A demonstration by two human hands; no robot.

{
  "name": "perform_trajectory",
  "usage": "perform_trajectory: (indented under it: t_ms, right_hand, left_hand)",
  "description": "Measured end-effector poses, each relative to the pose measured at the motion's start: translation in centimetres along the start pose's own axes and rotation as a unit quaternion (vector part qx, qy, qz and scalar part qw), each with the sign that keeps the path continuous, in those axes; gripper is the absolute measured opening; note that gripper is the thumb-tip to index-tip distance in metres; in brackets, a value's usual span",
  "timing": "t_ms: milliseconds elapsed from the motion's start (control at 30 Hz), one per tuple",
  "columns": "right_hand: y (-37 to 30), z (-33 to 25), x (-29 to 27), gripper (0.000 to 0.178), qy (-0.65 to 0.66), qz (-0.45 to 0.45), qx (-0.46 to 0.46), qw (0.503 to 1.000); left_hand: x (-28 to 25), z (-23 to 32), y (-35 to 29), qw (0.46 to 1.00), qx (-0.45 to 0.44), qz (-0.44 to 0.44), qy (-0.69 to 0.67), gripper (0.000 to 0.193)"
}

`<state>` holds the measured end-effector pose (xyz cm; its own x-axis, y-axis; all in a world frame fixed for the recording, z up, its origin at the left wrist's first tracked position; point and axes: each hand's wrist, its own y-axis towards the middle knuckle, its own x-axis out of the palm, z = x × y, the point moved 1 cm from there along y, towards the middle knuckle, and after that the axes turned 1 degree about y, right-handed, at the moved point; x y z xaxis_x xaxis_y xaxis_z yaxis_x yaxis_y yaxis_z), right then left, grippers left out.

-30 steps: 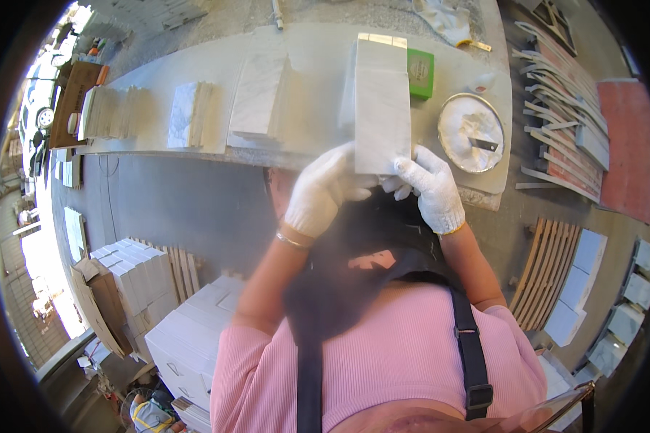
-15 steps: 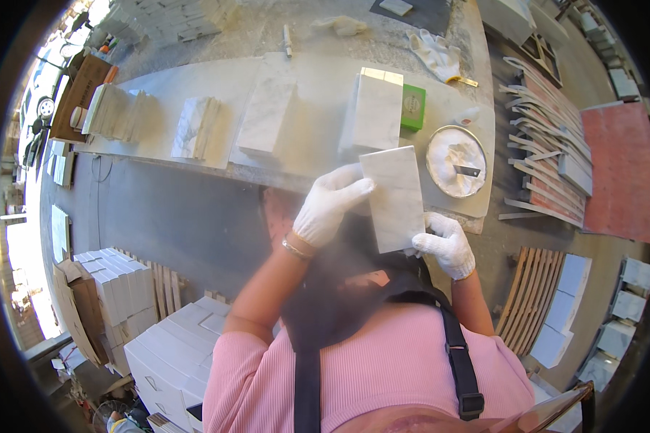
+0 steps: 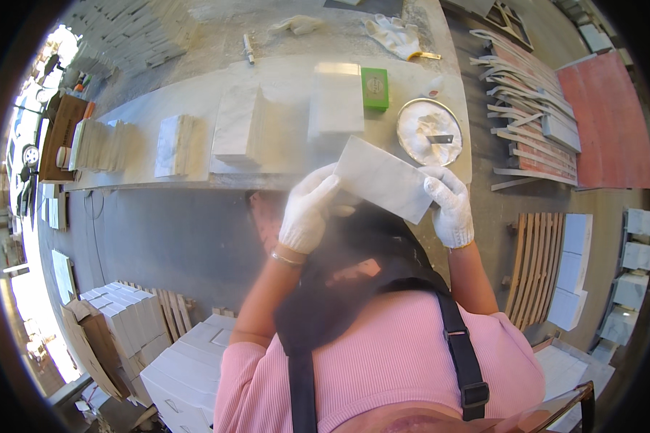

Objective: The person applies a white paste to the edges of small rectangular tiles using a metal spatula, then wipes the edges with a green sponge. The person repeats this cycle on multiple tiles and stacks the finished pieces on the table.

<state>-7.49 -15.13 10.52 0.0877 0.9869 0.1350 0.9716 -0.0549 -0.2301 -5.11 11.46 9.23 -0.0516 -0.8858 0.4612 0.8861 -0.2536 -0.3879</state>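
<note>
Between my two white-gloved hands I hold a pale marble tile in front of the table's near edge, its broad face up and its length slanting down to the right. My left hand grips the upper left end, thumb on the face. On the right end, my right hand pinches the tile near its corner. Past the tile stands a stack of white marble tiles, with a green box against its right side. A round tub of white paste with a dark-bladed scraper in it sits right of these.
More tile stacks stand along the table: a block, a smaller stack and a row at far left. A spare glove and a marker lie farther back. White boxes and a wooden pallet flank me.
The tile has turned from upright to a lengthwise slant, its right end now higher. My right hand has risen and shifted its grip. The whole view has shifted slightly.
</note>
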Motion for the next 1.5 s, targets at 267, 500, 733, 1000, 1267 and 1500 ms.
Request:
perform_trajectory:
  t_ms: [267, 500, 733, 1000, 1267, 1500]
  right_hand:
    - [-1.0, -0.3, 0.2, 0.048, 0.064, -0.029, 0.009, 0.997]
    - [-1.2, -0.3, -0.2, 0.047, 0.014, -0.03, 0.017, 0.999]
    - [-2.0, -1.1, 0.2, 0.046, -0.001, -0.06, -0.016, 0.998]
    - [0.6, -4.9, -3.0, 0.034, -0.148, 0.071, -0.162, 0.973]
    - [7.8, -5.2, -6.3, 0.038, -0.595, 0.032, -0.155, 0.788]
    - [10.7, -4.2, -6.1, 0.023, -0.657, -0.035, -0.108, 0.746]
  left_hand:
    - [-0.9, -2.5, -1.3, 0.999, -0.014, 0.009, -0.027, 0.044]
    - [0.4, 1.5, -1.6, 0.805, 0.283, 0.121, 0.507, 0.05]
    - [5.5, 2.6, 1.0, 0.72, 0.288, -0.121, 0.62, 0.043]
    - [6.2, 0.8, 3.1, 0.82, 0.109, -0.118, 0.549, 0.04]
    - [6.3, -0.8, 5.5, 0.811, 0.091, -0.058, 0.575, 0.041]
    - [6.1, -1.6, 6.7, 0.82, 0.119, -0.068, 0.555, 0.039]
